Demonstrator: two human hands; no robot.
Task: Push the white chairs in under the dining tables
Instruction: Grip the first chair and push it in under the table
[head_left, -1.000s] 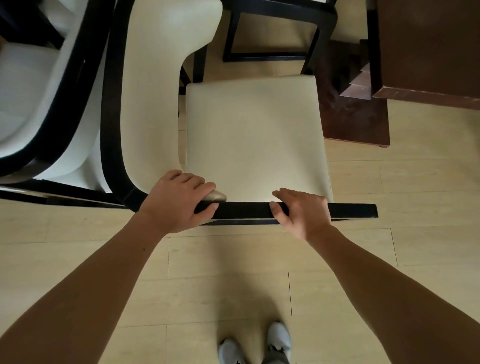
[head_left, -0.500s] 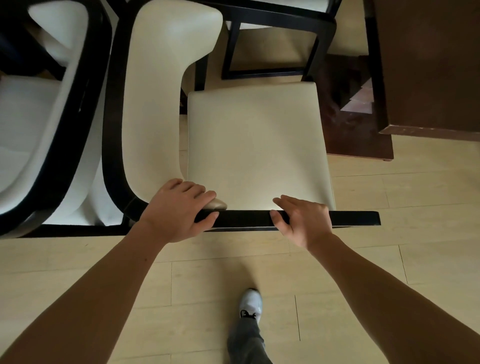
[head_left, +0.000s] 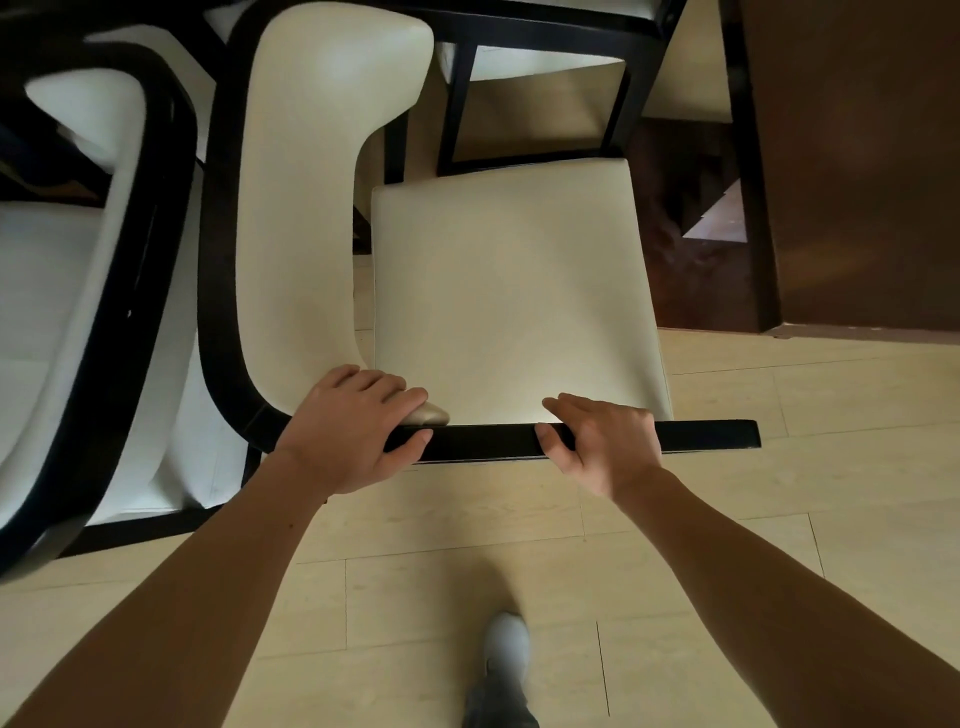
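Note:
A white chair (head_left: 509, 291) with a cream padded seat and black frame stands in front of me, seen from above. Its black top rail (head_left: 701, 435) runs across below the seat. My left hand (head_left: 353, 431) grips the rail's left end, where the padded back curves away. My right hand (head_left: 602, 441) grips the rail near its middle. The dark brown dining table (head_left: 857, 166) fills the upper right, with its edge just right of the seat.
A second white chair (head_left: 78, 291) with a black frame stands close on the left, nearly touching the first. Another chair's black legs (head_left: 457, 104) show beyond the seat. The floor (head_left: 831, 493) is pale wood planks. One grey shoe (head_left: 506, 644) is below.
The chair and my hands have moved forward together over the floor. I have stepped ahead, with one foot now leading. The table edge has come closer to me.

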